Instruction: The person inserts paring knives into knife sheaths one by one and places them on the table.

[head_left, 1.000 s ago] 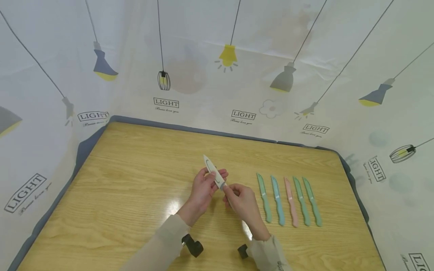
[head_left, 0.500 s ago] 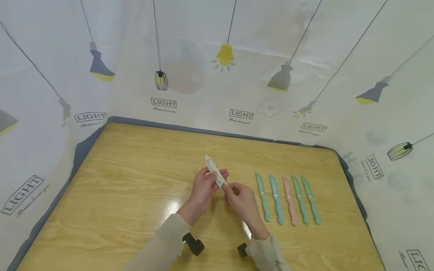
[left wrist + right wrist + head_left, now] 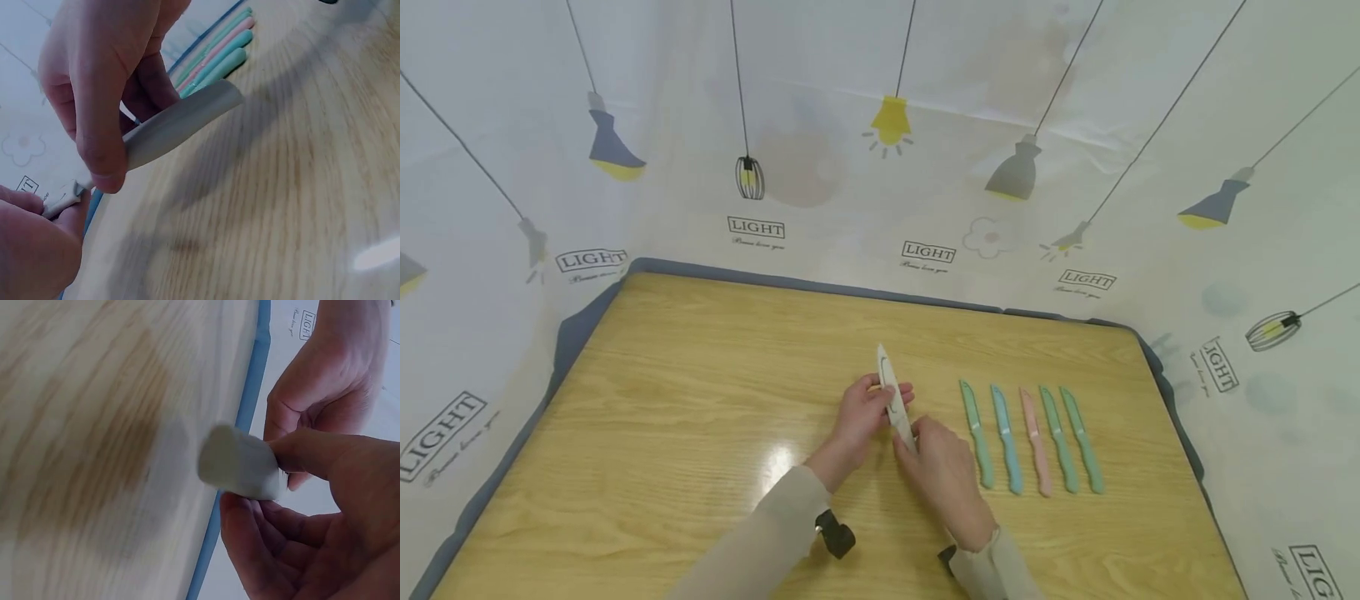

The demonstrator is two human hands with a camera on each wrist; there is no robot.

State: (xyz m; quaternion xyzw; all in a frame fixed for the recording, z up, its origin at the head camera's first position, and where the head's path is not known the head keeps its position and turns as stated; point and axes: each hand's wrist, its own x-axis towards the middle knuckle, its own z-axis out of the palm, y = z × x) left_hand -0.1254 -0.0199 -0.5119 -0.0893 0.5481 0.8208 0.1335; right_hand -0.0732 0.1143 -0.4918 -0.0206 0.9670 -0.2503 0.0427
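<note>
A white knife (image 3: 890, 387) is held between both hands above the table, its pointed end toward the back wall. My left hand (image 3: 859, 417) pinches the blade part, thumb on top, with other fingers behind it. My right hand (image 3: 946, 477) holds the handle, mostly hidden by the hand in the head view. The left wrist view shows the pale handle (image 3: 181, 122) under the right thumb, and a small grey part between handle and blade end. In the right wrist view the rounded handle end (image 3: 219, 459) sticks out past the right fingers.
To the right several knives lie in a row on the wooden table (image 3: 715, 375): a green knife (image 3: 976, 435), a blue knife (image 3: 1007, 439), a pink knife (image 3: 1036, 442) and further green ones (image 3: 1082, 439). A lamp-print sheet (image 3: 842, 192) stands around the table's back and sides.
The knife has swung from leaning left to more upright and shifted slightly right. My right hand has turned and moved a little lower, so more of the handle near the blade shows.
</note>
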